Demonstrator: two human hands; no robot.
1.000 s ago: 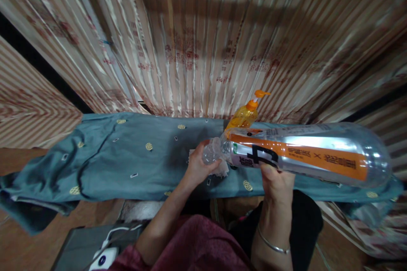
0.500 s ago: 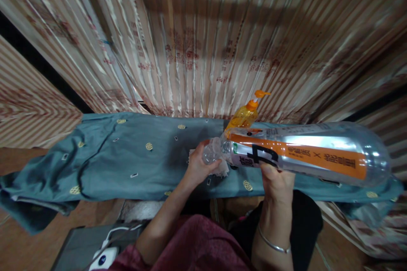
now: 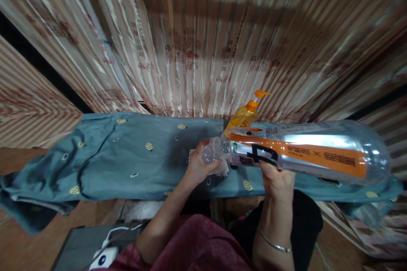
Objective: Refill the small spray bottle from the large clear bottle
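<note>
My right hand (image 3: 277, 176) grips a large clear plastic bottle (image 3: 308, 152) with an orange and silver label. The bottle lies tipped over sideways, its mouth end pointing left and its base toward the right. At that mouth, my left hand (image 3: 201, 161) is wrapped round a small clear plastic cup or bottle (image 3: 212, 152); its exact kind is hard to make out. The two openings meet or nearly meet. Beneath the small container, a whitish cloth or tissue (image 3: 224, 170) shows on the table. Whether liquid flows between them cannot be seen.
Behind the large bottle stands a yellow pump bottle (image 3: 244, 115) with an orange pump head. A teal patterned cloth (image 3: 111, 165) covers the narrow table. Striped curtains (image 3: 197, 42) hang behind it. A white device with a cable (image 3: 106, 258) sits on a grey box at lower left.
The large bottle has shifted very slightly, its base end a touch higher. Both hands keep their hold in nearly the same places.
</note>
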